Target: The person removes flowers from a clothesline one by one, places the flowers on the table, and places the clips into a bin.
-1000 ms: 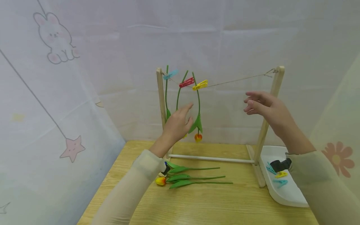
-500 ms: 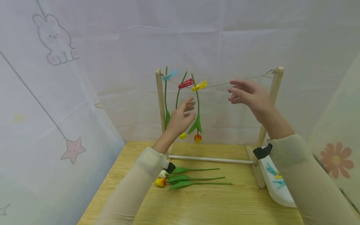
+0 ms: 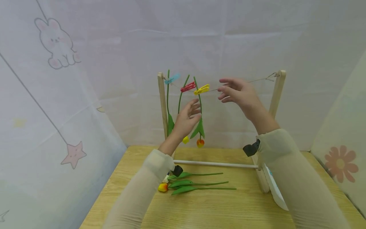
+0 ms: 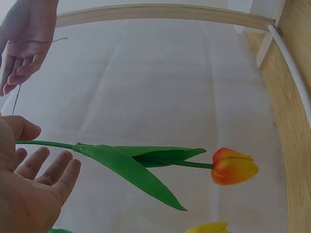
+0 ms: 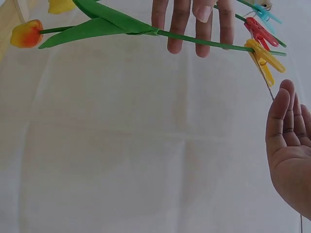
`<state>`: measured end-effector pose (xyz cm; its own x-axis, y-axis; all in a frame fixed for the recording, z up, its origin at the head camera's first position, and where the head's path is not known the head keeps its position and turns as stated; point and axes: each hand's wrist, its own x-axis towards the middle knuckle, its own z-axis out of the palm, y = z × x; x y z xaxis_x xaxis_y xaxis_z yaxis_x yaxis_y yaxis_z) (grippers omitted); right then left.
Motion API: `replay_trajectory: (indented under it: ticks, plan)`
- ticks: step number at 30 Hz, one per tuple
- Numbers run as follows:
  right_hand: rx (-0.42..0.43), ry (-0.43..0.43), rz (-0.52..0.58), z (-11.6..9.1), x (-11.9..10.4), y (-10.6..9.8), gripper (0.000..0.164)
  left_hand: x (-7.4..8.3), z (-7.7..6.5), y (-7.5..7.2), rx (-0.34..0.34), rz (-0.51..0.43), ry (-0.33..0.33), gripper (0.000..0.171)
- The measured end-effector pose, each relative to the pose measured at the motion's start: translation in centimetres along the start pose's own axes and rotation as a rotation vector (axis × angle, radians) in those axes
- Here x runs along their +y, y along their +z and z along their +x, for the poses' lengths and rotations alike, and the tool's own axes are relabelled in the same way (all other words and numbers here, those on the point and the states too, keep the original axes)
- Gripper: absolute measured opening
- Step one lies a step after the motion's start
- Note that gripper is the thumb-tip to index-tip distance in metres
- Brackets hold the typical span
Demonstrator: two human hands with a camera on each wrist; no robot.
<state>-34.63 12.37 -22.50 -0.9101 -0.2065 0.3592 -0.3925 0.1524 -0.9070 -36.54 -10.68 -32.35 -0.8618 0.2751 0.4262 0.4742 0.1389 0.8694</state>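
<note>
My left hand [image 3: 186,121], fingers loosely bent and holding nothing, is beside the stem of an orange-red tulip [image 4: 234,166] that hangs head down. A yellow clothespin [image 3: 201,89] clips that stem to a thin string. To the left, a red clothespin [image 3: 188,86] and a blue clothespin [image 3: 172,79] each clip another stem; a yellow tulip [image 3: 185,139] shows behind my left hand. My right hand [image 3: 240,97] is at the string, just right of the yellow clothespin. Its fingers are relaxed with nothing gripped; whether they touch the string I cannot tell.
The string spans a wooden frame with a left post [image 3: 163,105], a right post [image 3: 277,93] and a white bottom bar [image 3: 214,163]. Several tulips [image 3: 197,183] lie on the wooden table [image 3: 223,210]. A white tray [image 3: 275,187] at right is mostly behind my right sleeve.
My right hand has moved left along the string from near the right post to beside the yellow clothespin. My left hand has shifted slightly right, towards the orange-red tulip's stem.
</note>
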Motion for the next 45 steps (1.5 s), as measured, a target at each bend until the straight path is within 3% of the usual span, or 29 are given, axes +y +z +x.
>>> replay_trajectory:
  ticks: [12,21,45]
  plan:
    - [-0.022,0.033,0.014,1.3,0.1,1.5,0.047,-0.2,0.5,0.8,0.007,-0.054,0.001,0.064]
    - [-0.014,0.077,-0.056,1.5,-0.1,2.2,0.050,0.2,0.9,1.7,-0.002,-0.086,-0.010,0.062]
    - [-0.042,0.091,-0.136,1.4,-0.3,2.4,0.045,0.3,0.9,1.9,0.040,-0.023,0.046,0.051]
